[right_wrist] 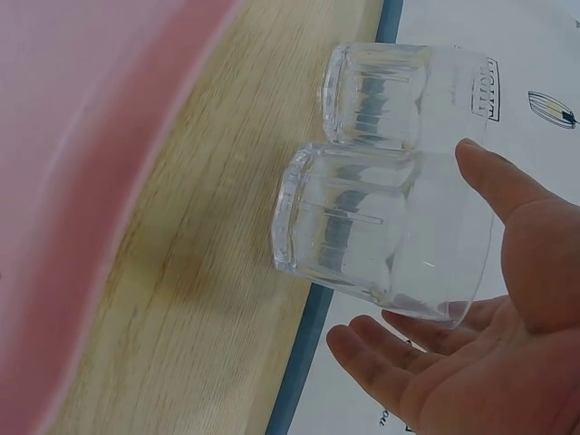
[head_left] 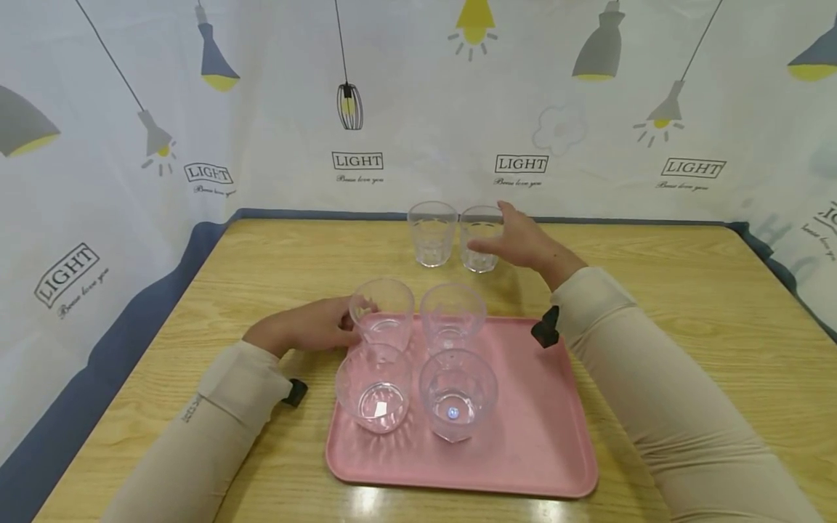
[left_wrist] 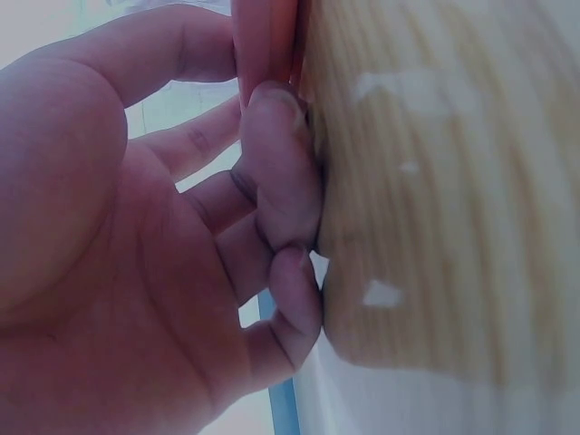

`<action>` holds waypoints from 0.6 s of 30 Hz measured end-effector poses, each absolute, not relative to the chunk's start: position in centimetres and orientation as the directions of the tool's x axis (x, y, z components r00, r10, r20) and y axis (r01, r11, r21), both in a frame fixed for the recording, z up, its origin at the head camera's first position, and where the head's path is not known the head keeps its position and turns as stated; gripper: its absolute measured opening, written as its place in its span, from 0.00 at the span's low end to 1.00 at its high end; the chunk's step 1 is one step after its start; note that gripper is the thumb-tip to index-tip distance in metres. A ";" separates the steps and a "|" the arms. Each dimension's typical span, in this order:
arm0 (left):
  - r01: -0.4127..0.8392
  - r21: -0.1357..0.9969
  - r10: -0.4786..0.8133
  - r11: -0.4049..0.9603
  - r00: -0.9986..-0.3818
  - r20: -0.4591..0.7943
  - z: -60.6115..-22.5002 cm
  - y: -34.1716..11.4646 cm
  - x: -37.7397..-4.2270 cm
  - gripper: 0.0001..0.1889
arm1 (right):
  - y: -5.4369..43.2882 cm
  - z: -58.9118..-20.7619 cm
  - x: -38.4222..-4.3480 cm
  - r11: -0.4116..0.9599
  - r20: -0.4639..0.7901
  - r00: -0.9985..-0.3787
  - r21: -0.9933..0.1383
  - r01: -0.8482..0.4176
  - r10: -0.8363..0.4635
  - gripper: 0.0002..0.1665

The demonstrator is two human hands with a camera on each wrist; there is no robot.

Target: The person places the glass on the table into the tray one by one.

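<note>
My left hand grips the left edge of a pink tray, its thumb above and curled fingers beneath; the left wrist view shows the tray's rim between them. My right hand is at a clear plastic cup standing upright behind the tray. In the right wrist view the thumb and fingers are spread around the rim of that cup, not closed on it. A second clear cup stands beside it on the left.
Several clear cups stand upright on the tray's left half, among them one front left and one front middle. The wooden table ends at a lamp-printed cloth at the back and sides.
</note>
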State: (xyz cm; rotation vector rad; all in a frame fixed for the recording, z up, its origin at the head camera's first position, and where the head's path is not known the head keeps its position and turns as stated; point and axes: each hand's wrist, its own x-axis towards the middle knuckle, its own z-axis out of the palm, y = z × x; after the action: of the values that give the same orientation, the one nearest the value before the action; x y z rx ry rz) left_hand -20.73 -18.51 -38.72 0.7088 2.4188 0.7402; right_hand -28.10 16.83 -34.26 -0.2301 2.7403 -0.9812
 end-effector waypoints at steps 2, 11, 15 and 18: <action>0.329 0.616 0.604 0.716 -0.735 -0.309 -38.7 -18.5 -20.7 0.22 | 16.8 -34.2 -28.1 0.770 -0.153 -0.964 -0.635 -0.072 -0.216 0.63; 0.328 0.616 0.604 0.716 -0.733 -0.313 -38.8 -18.6 -20.8 0.22 | 16.8 -34.1 -28.2 0.790 -0.160 -0.965 -0.609 -0.069 -0.207 0.59; 0.326 0.611 0.600 0.721 -0.734 -0.316 -38.8 -18.6 -20.8 0.22 | 16.8 -34.2 -28.1 0.787 -0.160 -0.966 -0.613 -0.063 -0.201 0.59; 0.324 0.613 0.600 0.720 -0.735 -0.317 -38.8 -18.6 -20.8 0.23 | 16.8 -34.4 -28.1 0.784 -0.159 -0.967 -0.617 -0.059 -0.198 0.59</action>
State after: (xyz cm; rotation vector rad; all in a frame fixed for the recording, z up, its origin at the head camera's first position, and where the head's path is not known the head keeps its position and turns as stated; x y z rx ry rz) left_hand -20.79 -18.60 -38.84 0.7027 2.4199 0.7321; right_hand -28.12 16.83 -34.35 -0.2012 2.7606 -0.9445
